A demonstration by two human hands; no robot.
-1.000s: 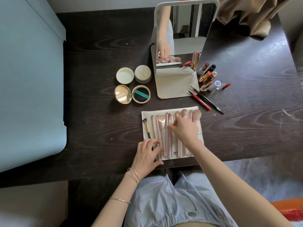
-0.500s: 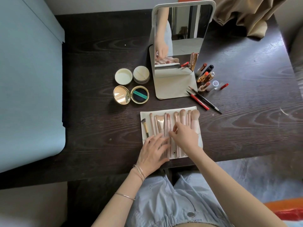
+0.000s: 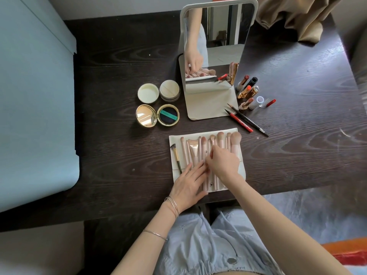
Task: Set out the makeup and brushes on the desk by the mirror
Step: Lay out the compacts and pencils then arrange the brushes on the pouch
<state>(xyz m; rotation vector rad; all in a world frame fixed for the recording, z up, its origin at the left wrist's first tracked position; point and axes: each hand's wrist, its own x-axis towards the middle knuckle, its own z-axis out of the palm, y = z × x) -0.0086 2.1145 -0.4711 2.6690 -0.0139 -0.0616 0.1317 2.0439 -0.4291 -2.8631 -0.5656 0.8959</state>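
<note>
tabletop (image 3: 119, 155): dark wood, matt, visible grain
compact (image 3: 157, 116): shiny gold metal
brush roll (image 3: 174, 135): pale cloth, matt

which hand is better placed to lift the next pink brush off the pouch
Right. The right hand already has curled fingers on the pink brushes; the left hand lies flat across their handles, steadying them.

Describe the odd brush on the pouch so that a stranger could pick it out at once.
Start at the standing mirror, then drop to the cream brush pouch lying in front of it. On its far left edge lies the dark-handled brush: gold ferrule, angled dark bristles, while every neighbour is pale pink.
</note>
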